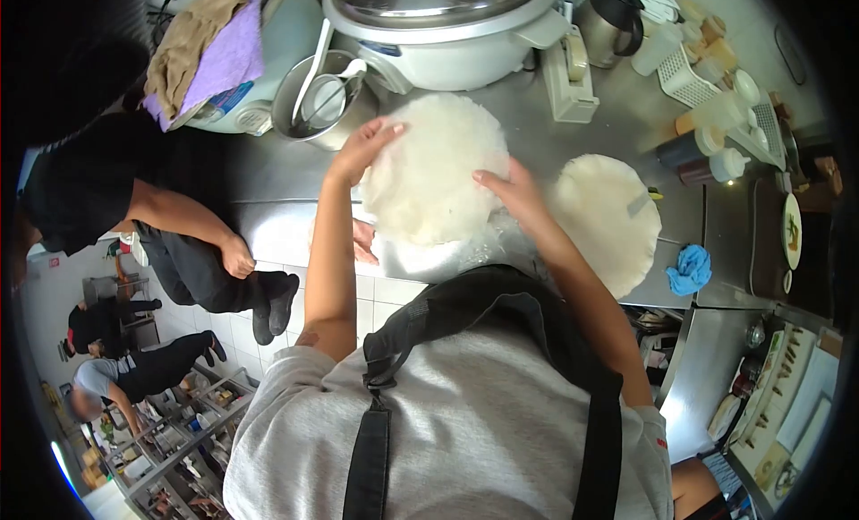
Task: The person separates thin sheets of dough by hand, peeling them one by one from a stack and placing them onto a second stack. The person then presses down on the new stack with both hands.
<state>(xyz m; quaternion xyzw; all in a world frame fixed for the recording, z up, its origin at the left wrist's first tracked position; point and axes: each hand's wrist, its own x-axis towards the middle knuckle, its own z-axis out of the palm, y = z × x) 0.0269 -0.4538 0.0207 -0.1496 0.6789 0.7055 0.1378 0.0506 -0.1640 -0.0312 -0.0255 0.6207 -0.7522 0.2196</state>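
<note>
Up over the steel counter, a round, whitish, partly see-through rice paper sheet hangs between my two hands. My left hand pinches its upper left edge, thumb in front. At the right edge, my right hand grips it between thumb and fingers. Beside my right forearm lies a second round, pale sheet or stack of sheets with a small greyish strip on it. Pink meat shows partly behind my left forearm. Clear plastic film lies near the counter's front edge, under the held sheet.
A large rice cooker, a steel pot with ladles and a tape dispenser stand at the back. Sauce bottles line the right. A blue cloth lies at the right edge. A co-worker's arm is at left.
</note>
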